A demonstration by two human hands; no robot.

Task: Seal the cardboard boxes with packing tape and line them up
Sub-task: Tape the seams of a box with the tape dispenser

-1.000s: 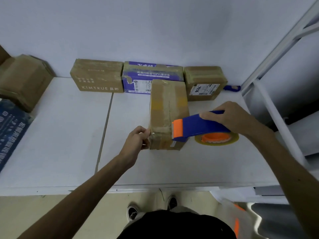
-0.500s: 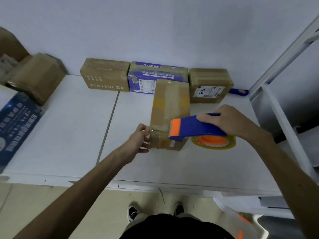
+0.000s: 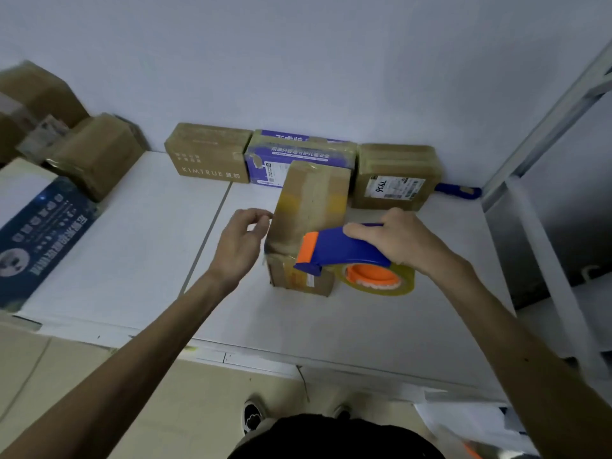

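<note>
Right hand [image 3: 402, 241] grips the tape dispenser [image 3: 344, 252] at the near end of the box [image 3: 311, 207], which runs lengthwise away from the person; left hand [image 3: 240, 246], fingers relaxed, is just beside its left side.

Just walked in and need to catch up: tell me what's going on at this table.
A person is taping a box. The right hand grips a blue-and-orange plastic tape dispenser at the near end of a long brown cardboard box on the white table. The left hand, fingers loosely curled, sits by the box's left side. Three more cardboard boxes stand in a row against the wall.
</note>
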